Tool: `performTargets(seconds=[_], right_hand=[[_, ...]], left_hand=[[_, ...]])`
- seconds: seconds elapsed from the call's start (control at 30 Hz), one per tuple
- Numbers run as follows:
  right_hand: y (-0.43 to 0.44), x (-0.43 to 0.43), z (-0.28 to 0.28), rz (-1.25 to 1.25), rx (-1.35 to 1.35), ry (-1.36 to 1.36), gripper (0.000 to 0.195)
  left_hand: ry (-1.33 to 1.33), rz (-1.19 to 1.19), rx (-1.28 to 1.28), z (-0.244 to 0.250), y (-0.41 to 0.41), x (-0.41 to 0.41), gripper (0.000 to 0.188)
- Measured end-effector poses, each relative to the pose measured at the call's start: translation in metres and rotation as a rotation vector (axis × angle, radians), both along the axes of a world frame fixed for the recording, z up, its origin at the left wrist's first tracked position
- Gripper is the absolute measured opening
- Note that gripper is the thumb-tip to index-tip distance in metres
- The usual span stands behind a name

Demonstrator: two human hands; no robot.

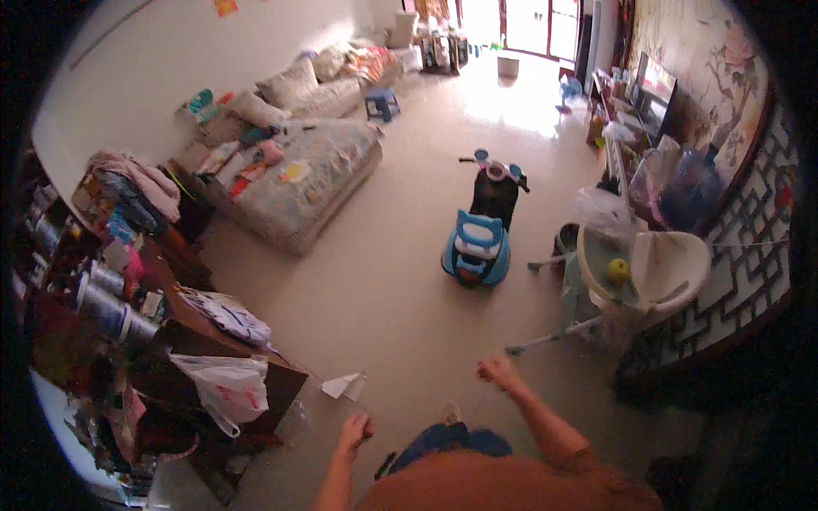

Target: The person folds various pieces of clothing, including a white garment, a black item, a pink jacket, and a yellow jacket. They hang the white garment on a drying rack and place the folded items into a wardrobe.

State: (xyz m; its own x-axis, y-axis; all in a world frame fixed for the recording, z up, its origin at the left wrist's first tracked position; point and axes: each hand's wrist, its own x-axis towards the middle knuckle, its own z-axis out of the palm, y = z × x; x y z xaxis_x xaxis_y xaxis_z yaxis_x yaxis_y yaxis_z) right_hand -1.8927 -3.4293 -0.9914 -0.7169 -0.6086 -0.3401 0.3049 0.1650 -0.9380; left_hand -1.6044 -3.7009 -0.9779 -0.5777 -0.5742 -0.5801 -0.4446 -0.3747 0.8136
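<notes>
My left hand point(356, 430) hangs low over the floor with its fingers curled in and nothing seen in it. Near it on the tiles lies a folded piece of white paper point(344, 386). My right hand point(497, 372) is held out in front of my body, also curled, with nothing visible in it. Beyond that hand, a blue and black toy scooter point(476, 246) with handlebars and mirrors stands on the floor. To its right is a cream plastic tub point(671, 265) on a stand, with a yellow-green round object point(618, 271) in it.
A cluttered wooden table point(287, 377) at left bears clothes, and a white plastic bag point(227, 386) hangs there. Farther off are a patterned sofa point(319, 172), a blue stool point(382, 104), a white bin point(508, 67) and a television point(656, 92). The stand's legs point(549, 342) reach across the floor at right.
</notes>
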Motion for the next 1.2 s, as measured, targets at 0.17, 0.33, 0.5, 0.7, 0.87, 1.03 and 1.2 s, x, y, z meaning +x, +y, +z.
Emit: performTargets(seconds=[0.17, 0.33, 0.5, 0.7, 0.87, 1.03, 1.2], right_hand=[[0.089, -0.087, -0.026, -0.411, 0.229, 0.046, 0.022], [0.092, -0.125, -0.081, -0.603, 0.299, -0.059, 0.019], [-0.064, -0.212, -0.072, -0.115, 0.236, -0.166, 0.026], [-0.247, -0.391, 0.000, 0.165, 0.209, 0.086, 0.025], [-0.345, -0.514, 0.014, 0.186, 0.222, 0.162, 0.025], [-0.425, -0.600, 0.001, 0.084, 0.263, -0.095, 0.027], [-0.444, -0.667, 0.009, -0.047, 0.313, -0.243, 0.027]], left_hand=[[-0.005, -0.489, -0.029, 0.047, -0.047, -0.153, 0.026], [0.125, -0.537, -0.041, 0.043, -0.081, -0.297, 0.025], [-0.022, -0.530, 0.057, 0.031, -0.135, -0.395, 0.027], [-0.027, -0.341, 0.029, 0.028, -0.235, -0.466, 0.025], [-0.191, -0.016, 0.137, 0.027, -0.309, -0.514, 0.019], [-0.292, -0.014, 0.168, 0.031, -0.414, -0.634, 0.017], [-0.171, -0.258, -0.083, 0.078, -0.523, -0.830, 0.017]])
